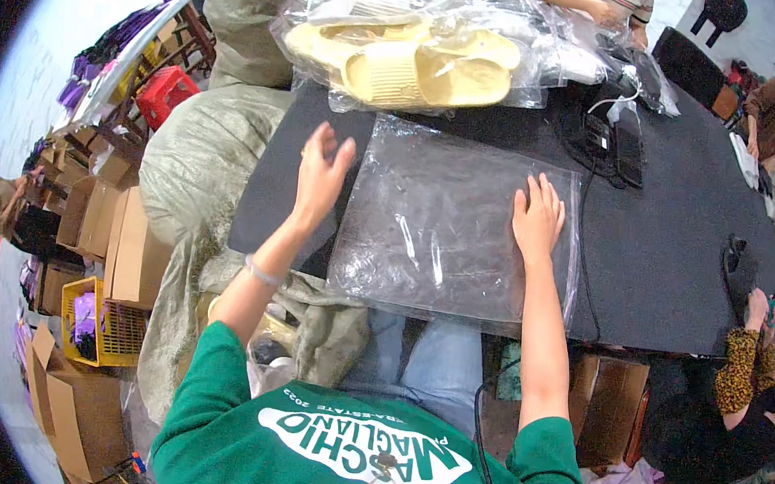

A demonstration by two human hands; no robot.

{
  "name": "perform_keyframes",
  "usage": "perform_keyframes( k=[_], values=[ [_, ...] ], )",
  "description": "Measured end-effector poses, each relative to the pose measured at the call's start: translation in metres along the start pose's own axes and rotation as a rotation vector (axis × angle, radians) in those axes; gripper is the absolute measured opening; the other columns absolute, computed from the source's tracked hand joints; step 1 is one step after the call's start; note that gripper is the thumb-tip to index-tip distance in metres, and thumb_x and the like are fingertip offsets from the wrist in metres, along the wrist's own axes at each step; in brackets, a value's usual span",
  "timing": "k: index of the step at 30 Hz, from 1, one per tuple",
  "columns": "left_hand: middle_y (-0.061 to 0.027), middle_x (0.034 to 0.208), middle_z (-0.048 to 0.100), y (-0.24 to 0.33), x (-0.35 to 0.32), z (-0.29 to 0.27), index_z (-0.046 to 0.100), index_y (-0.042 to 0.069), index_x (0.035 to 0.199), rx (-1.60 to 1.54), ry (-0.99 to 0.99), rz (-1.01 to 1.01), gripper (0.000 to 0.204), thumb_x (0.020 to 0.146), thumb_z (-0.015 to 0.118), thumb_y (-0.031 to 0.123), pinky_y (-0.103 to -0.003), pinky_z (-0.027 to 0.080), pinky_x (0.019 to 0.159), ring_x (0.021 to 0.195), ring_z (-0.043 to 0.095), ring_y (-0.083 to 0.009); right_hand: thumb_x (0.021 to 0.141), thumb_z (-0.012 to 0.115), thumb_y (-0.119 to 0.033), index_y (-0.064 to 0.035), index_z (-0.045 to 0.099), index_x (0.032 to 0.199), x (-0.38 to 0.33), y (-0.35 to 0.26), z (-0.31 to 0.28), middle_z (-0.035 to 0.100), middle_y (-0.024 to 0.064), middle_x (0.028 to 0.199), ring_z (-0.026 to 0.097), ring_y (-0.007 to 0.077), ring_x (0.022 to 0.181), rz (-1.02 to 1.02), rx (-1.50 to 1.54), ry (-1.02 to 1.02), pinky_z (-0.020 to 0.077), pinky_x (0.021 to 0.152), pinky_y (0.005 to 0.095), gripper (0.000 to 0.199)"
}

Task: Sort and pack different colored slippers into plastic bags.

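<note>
A clear plastic bag (pixel 436 228) lies flat on the dark tabletop (pixel 669 262) in front of me. My right hand (pixel 538 218) rests on the bag's right part, fingers stretched out, palm down. My left hand (pixel 322 177) is just off the bag's left edge, holding nothing, with its fingers loosely bent and apart. Beyond the bag, pale yellow slippers (pixel 406 69) in clear plastic wrapping lie on a pile of bagged footwear at the far edge.
A black device with cables (pixel 613 148) sits right of the bag. Grey-green sacks (pixel 213 153) bulge against the table's left side. Cardboard boxes (pixel 136 249) and a yellow crate (pixel 101 321) stand at left. Other people sit at right, one in a patterned sleeve (pixel 738 373).
</note>
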State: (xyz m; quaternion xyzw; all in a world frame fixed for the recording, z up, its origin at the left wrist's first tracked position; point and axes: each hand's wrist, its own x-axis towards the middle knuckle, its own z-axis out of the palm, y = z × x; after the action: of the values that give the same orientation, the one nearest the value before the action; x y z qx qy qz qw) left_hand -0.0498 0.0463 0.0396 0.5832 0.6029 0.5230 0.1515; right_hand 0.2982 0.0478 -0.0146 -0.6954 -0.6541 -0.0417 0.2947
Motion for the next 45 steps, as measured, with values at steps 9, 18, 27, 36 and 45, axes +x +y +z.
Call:
perform_keyframes(
  k=[9, 18, 27, 36, 45],
  values=[
    [-0.0039, 0.082, 0.053, 0.011, 0.104, 0.017, 0.053, -0.002, 0.106, -0.447, -0.037, -0.476, 0.054, 0.076, 0.071, 0.039, -0.025, 0.04, 0.058, 0.067, 0.049, -0.0121, 0.089, 0.052, -0.03, -0.0113, 0.055, 0.123, 0.0, 0.004, 0.002, 0.043, 0.0053, 0.138, 0.037, 0.0229, 0.128, 0.021, 0.02, 0.001, 0.0215, 0.108, 0.0442, 0.039],
    [-0.0034, 0.086, 0.06, 0.07, 0.097, 0.026, 0.054, 0.005, 0.108, -0.79, -0.321, -0.446, 0.039, 0.08, 0.07, 0.029, -0.031, 0.049, 0.064, 0.079, 0.061, -0.0167, 0.087, 0.054, -0.03, -0.0113, 0.057, 0.12, 0.0, 0.003, 0.002, 0.046, 0.0058, 0.135, 0.04, 0.0232, 0.125, 0.019, 0.017, 0.035, 0.024, 0.107, 0.0445, 0.038],
    [-0.0124, 0.105, 0.061, 0.077, -0.006, -0.018, 0.049, 0.0, 0.12, -1.331, -0.361, -0.526, 0.038, 0.085, 0.052, 0.014, -0.03, 0.054, 0.071, 0.091, 0.062, -0.0191, 0.086, 0.053, -0.031, -0.012, 0.054, 0.122, 0.0, 0.001, 0.001, 0.044, 0.0066, 0.136, 0.037, 0.0221, 0.128, 0.042, 0.033, -0.01, 0.0228, 0.108, 0.0433, 0.04],
    [-0.015, 0.117, 0.056, 0.037, -0.092, -0.024, 0.043, -0.006, 0.126, -0.896, -0.391, -0.679, 0.051, 0.075, 0.05, 0.002, -0.029, 0.045, 0.09, 0.105, 0.056, -0.0216, 0.073, 0.066, -0.046, -0.0108, 0.042, 0.133, -0.001, 0.032, 0.025, 0.038, 0.0048, 0.141, 0.031, 0.0192, 0.132, -0.038, 0.144, -0.015, 0.0174, 0.11, 0.044, 0.074],
    [-0.0221, 0.133, 0.042, 0.035, -0.092, -0.025, 0.019, -0.007, 0.139, -1.188, -0.299, -0.748, 0.072, 0.094, 0.044, 0.044, -0.034, 0.034, 0.103, 0.123, 0.044, -0.0269, 0.066, 0.072, -0.048, -0.0111, 0.04, 0.135, -0.001, 0.032, 0.021, 0.044, 0.0054, 0.136, 0.033, 0.0222, 0.13, -0.006, 0.063, -0.124, 0.0191, 0.11, 0.0429, 0.084]
  ],
)
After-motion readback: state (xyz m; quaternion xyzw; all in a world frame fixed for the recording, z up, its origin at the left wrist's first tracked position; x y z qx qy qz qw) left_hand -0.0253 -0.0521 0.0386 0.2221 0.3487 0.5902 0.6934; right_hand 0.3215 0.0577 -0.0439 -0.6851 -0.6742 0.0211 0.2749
